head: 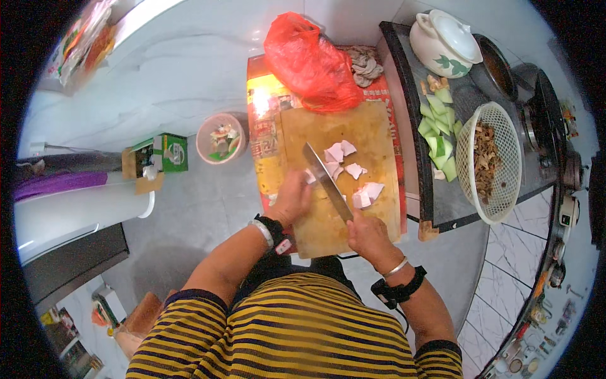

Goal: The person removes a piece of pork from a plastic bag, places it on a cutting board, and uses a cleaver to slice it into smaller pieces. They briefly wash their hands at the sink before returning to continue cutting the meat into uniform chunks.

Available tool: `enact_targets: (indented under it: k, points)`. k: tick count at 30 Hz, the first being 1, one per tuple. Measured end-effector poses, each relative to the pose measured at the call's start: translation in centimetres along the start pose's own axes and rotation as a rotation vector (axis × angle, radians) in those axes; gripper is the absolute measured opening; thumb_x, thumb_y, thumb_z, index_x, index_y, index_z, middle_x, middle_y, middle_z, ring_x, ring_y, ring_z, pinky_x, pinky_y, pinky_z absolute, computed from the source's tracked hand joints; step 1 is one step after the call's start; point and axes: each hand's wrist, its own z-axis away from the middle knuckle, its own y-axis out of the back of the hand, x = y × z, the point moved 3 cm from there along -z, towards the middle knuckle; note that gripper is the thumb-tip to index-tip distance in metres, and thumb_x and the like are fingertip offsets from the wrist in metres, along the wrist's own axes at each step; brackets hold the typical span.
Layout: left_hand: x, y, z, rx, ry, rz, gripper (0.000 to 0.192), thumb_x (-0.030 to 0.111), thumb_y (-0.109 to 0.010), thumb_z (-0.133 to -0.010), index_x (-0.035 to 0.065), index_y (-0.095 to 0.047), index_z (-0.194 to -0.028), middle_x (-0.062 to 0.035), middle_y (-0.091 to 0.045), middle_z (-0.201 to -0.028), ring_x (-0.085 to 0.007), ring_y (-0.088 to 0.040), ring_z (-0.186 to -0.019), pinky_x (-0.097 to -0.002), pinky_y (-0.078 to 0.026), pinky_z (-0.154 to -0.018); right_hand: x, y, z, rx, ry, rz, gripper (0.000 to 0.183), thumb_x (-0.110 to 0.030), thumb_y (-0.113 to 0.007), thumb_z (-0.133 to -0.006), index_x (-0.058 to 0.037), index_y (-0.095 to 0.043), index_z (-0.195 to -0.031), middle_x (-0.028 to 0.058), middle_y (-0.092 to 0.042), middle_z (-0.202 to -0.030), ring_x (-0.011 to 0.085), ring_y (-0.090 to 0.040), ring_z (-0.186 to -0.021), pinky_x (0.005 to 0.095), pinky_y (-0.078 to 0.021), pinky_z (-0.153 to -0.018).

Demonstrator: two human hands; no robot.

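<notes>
My right hand (371,237) grips the handle of a kitchen knife (326,182). Its long blade slants up and left over a wooden cutting board (350,125). Left of the blade, my left hand (292,196), slightly blurred, holds a small pale pink piece of food (310,176) at its fingertips. Cut pale pink chunks (334,152) lie on the board to the right of the blade. A larger chunk (369,194) rests nearer my right hand. The handle is mostly hidden by my fingers.
A red plastic bag (310,66) and a grey cloth (365,65) sit beyond the board. On the right counter are green vegetable slices (438,123), a white plastic basket (466,166) of brown pieces and a lidded pot (445,45). A scrap bin (221,142) stands at left.
</notes>
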Motion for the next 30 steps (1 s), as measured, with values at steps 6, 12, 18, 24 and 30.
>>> enact_targets:
  k: [6, 12, 18, 24, 30]
  points:
    - [-0.3, -0.3, -0.1, 0.039, -0.061, 0.003, 0.028, -0.001, -0.059, -0.073, 0.0018, -0.049, -0.098, -0.0215, -0.049, -0.091, -0.0407, -0.049, -0.085, -0.0465, -0.042, -0.073, -1.1, 0.9, 0.0, -0.015, 0.002, -0.016, 0.023, -0.012, -0.057, -0.082, 0.0049, -0.050, -0.096, 0.0246, -0.058, -0.064, 0.0431, -0.059, -0.063, 0.0513, -0.0477, -0.060]
    - [-0.2, 0.1, -0.4, 0.005, -0.051, 0.035, 0.027, 0.000, -0.061, -0.072, 0.0021, -0.051, -0.097, -0.0205, -0.050, -0.092, -0.0400, -0.050, -0.087, -0.0456, -0.044, -0.075, -1.5, 0.8, 0.1, -0.005, 0.009, -0.057, 0.019, -0.011, -0.057, -0.081, 0.0048, -0.051, -0.089, 0.0258, -0.057, -0.066, 0.0447, -0.059, -0.065, 0.0521, -0.0470, -0.060]
    - [0.0, -0.1, -0.8, 0.004, -0.052, 0.047, 0.021, 0.000, -0.060, -0.072, 0.0017, -0.052, -0.092, -0.0194, -0.050, -0.091, -0.0391, -0.052, -0.086, -0.0448, -0.045, -0.074, -1.1, 0.4, -0.7, -0.094, -0.060, -0.062, 0.017, -0.011, -0.057, -0.082, 0.0044, -0.050, -0.086, 0.0269, -0.057, -0.067, 0.0466, -0.058, -0.068, 0.0530, -0.0465, -0.064]
    - [-0.1, 0.2, -1.0, -0.009, -0.075, 0.030, 0.018, -0.001, -0.060, -0.072, 0.0020, -0.053, -0.088, -0.0173, -0.051, -0.087, -0.0361, -0.055, -0.079, -0.0401, -0.047, -0.067, -0.3, -0.9, -0.6, -0.012, -0.022, -0.152, 0.017, -0.010, -0.057, -0.082, 0.0049, -0.050, -0.087, 0.0282, -0.056, -0.066, 0.0485, -0.057, -0.068, 0.0532, -0.0463, -0.062]
    - [-0.4, 0.2, -0.6, -0.058, -0.049, 0.068, 0.016, -0.001, -0.056, -0.072, 0.0015, -0.052, -0.087, -0.0192, -0.050, -0.088, -0.0393, -0.052, -0.083, -0.0441, -0.045, -0.070, -0.8, -1.3, -1.0, -0.054, -0.015, -0.117, 0.017, -0.011, -0.057, -0.083, 0.0044, -0.050, -0.084, 0.0284, -0.055, -0.065, 0.0482, -0.056, -0.067, 0.0533, -0.0455, -0.061]
